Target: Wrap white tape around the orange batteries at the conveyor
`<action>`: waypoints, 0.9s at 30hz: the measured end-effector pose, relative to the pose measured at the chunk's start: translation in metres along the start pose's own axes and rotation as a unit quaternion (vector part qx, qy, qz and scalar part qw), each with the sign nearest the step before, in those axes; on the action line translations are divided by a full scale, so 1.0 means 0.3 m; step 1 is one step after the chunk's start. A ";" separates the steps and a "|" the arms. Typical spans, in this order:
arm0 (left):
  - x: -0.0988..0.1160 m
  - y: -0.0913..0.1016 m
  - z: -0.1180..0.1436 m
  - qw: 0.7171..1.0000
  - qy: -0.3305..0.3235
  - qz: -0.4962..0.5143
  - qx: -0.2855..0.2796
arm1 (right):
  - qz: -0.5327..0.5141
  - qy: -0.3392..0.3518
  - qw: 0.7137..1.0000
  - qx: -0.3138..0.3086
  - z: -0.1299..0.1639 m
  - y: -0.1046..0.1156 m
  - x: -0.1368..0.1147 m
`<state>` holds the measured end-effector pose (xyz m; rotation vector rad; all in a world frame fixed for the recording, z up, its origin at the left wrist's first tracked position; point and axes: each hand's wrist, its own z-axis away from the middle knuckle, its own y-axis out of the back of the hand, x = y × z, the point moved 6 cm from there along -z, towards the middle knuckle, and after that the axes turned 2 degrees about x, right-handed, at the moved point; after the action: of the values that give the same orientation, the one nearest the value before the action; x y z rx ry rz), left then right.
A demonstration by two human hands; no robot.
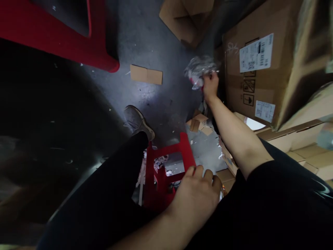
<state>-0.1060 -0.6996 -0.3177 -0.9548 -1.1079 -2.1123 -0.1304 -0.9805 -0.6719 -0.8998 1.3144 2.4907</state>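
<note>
Down low, the right hand (210,86) is stretched out at arm's length toward the floor, its fingers closed on a crumpled wad of clear plastic wrap (199,69) with a bit of red showing in it. The wad sticks out above and to the left of the knuckles, just beside the side of a big cardboard box (249,52) that bears white labels. Nearer the body, the left hand (196,192) rests with its fingers curled loosely over the edge of a red plastic stool (166,173); whether it truly grips the stool or something under the palm I cannot tell. Between the two hands lie torn cardboard scraps (199,125) on the grey floor (156,41). A shoe (137,122) stands to the left of the stool.
</note>
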 end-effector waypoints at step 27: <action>-0.016 -0.074 -0.039 0.997 0.012 -0.051 -0.063 | 0.420 0.071 0.777 -0.463 0.595 -0.229 0.089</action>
<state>-0.1236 -0.6977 -0.3361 -0.9446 -1.0409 -2.2945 -0.1987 -0.8003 -0.6592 -0.6951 0.4118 3.9992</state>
